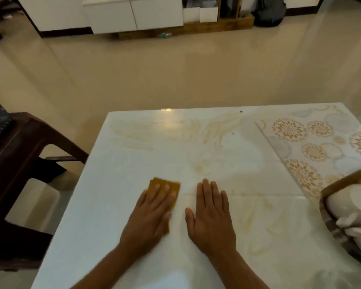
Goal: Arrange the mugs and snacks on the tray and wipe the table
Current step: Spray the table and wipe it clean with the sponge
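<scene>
flat beneath the left hand (152, 213) lies the cloth (173, 187).

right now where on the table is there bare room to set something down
The widest bare patch is the far middle of the table, between the far edge and the two hands, though faint smears and crumbs mark it. The near right corner is also bare. It is crowded at the right edge, where the tray holds the mugs.
</scene>
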